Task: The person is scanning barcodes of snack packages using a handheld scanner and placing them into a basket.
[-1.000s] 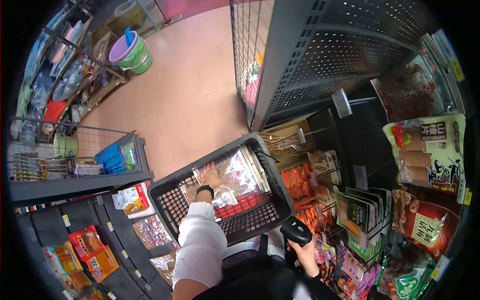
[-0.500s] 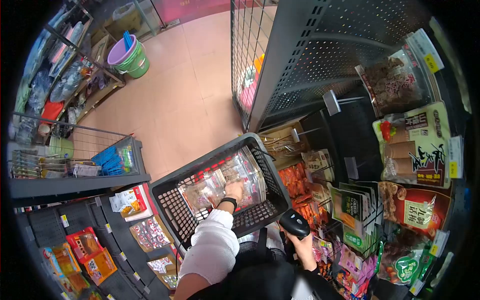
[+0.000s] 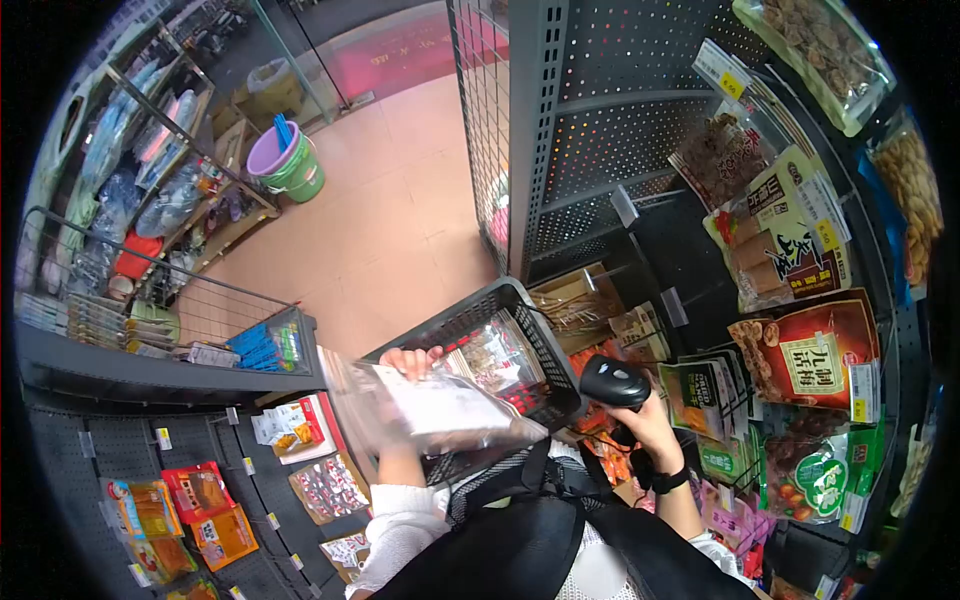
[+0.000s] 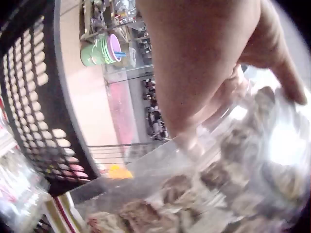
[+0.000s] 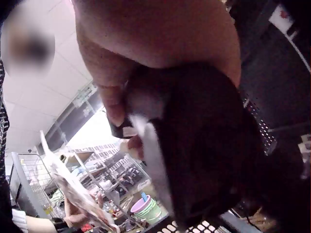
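My left hand (image 3: 410, 362) grips a clear plastic bag (image 3: 450, 408) over the grey basket, its fingers over the top edge. In the left wrist view the bag (image 4: 214, 194) shows brown dried food pieces inside. The bag is tilted and partly blurred. Similar packs (image 3: 500, 352) lie in the basket (image 3: 553, 362), partly covered by the held bag. At the basket's right corner my right hand (image 3: 652, 428) holds a black barcode scanner (image 3: 614, 383) by its handle. The right wrist view shows the scanner (image 5: 194, 145) large and dark, with fingers curled around it.
Bagged snacks hang on the right shelf, among them a red bag (image 3: 810, 350) and a green bag (image 3: 820, 475). More packs (image 3: 210, 510) hang on the left rack. A perforated panel (image 3: 620, 150) stands ahead on the right. Stacked buckets (image 3: 290, 165) stand on the pink floor.
My left hand reached across packs in the basket and now has lifted one bag up toward me. The scanner in my right hand has risen slightly and moved right.
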Tool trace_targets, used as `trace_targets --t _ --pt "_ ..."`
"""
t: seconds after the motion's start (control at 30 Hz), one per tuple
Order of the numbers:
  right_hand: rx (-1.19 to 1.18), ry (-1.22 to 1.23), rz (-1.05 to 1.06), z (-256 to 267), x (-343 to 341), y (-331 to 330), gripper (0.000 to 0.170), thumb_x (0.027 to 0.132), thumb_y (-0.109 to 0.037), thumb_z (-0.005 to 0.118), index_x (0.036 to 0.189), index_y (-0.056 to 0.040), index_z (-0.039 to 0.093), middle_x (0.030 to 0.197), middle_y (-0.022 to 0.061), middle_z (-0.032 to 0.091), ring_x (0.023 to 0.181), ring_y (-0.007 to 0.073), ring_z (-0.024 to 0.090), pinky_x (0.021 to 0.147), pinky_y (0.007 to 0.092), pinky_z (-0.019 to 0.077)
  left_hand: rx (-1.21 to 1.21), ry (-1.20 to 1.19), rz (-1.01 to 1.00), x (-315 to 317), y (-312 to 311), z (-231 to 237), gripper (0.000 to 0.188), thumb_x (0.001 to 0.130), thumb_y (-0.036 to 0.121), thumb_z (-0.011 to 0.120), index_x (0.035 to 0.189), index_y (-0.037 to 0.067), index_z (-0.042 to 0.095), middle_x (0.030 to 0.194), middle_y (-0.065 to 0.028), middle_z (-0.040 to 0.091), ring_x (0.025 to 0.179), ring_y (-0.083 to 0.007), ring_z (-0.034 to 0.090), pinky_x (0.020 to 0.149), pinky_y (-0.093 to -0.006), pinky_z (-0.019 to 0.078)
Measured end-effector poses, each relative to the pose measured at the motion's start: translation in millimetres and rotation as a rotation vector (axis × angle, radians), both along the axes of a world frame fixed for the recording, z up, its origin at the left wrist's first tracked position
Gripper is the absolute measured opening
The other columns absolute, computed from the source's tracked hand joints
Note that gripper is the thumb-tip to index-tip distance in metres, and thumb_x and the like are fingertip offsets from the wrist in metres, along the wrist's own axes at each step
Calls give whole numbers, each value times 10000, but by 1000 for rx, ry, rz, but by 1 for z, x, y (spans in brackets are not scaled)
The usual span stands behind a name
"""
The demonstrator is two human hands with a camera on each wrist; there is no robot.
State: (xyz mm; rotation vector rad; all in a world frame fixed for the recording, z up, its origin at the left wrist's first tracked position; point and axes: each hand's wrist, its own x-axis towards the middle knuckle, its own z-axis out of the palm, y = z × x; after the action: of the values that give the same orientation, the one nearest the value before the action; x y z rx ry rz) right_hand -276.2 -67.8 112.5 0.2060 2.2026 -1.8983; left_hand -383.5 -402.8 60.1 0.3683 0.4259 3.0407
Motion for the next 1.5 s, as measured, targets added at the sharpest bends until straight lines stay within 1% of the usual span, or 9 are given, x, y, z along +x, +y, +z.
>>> trace_targets --t 0.07,0.2,0.37,0.57,0.63,0.77,0.97,1.3,1.5 --pt "-17 101 242 29 -12 -19 319 698 -42 675 1004 12 603 890 57 657 814 106 582 767 275 465 326 130 -125 -7 17 43 79 892 147 444 831 111 479 573 7 483 582 -129 470 918 -390 326" --pt "-90 79 408 47 -17 -37 396 680 -80 719 1036 23 581 958 100 651 883 107 584 789 288 473 422 403 -294 -23 45 45 27 869 93 485 844 101 481 614 10 579 590 -113 550 864 -318 319" --pt "-71 160 446 60 -16 -45 386 705 -126 712 1034 15 569 910 106 650 821 166 611 755 307 478 434 483 -490 -34 70 29 119 882 176 524 821 79 494 647 -36 603 640 -154 584 803 -365 421" --pt "-84 99 -154 4 17 -5 341 747 -122 683 1058 -15 591 885 43 649 788 106 575 753 272 463 -174 216 -555 -69 93 21 127 861 161 558 828 58 492 698 -50 586 629 -171 576 739 -354 461" --pt "-47 -82 -251 -1 32 14 322 753 -132 675 1052 -35 603 874 44 651 784 110 575 746 271 460 -603 -8 -340 -85 113 67 118 813 92 606 826 52 496 732 -29 551 628 -142 560 662 -290 471" --pt "-57 -69 -431 -24 59 37 299 744 -164 683 1010 -41 626 899 59 658 812 140 594 754 297 461 -1199 235 -41 -145 175 113 143 776 15 636 810 76 511 673 76 398 606 -28 347 543 -183 305" --pt "-112 -11 -617 -19 73 34 303 739 -177 689 1008 -52 630 865 43 658 766 134 600 722 281 467 -952 297 20 -197 262 150 174 822 80 629 760 84 467 683 76 398 630 -28 357 598 -177 317" --pt "-115 -84 -571 -31 80 37 348 726 -228 701 1027 -78 613 731 17 624 593 99 546 579 265 448 -852 428 -137 -222 297 165 194 884 227 561 954 46 549 916 -4 581 834 -81 535 775 -249 433" --pt "-136 -60 -550 -40 82 39 310 734 -241 691 990 -77 629 708 11 620 581 108 551 573 265 447 -852 336 -155 -224 300 169 205 883 248 559 949 54 550 893 5 572 811 -84 531 758 -252 436"
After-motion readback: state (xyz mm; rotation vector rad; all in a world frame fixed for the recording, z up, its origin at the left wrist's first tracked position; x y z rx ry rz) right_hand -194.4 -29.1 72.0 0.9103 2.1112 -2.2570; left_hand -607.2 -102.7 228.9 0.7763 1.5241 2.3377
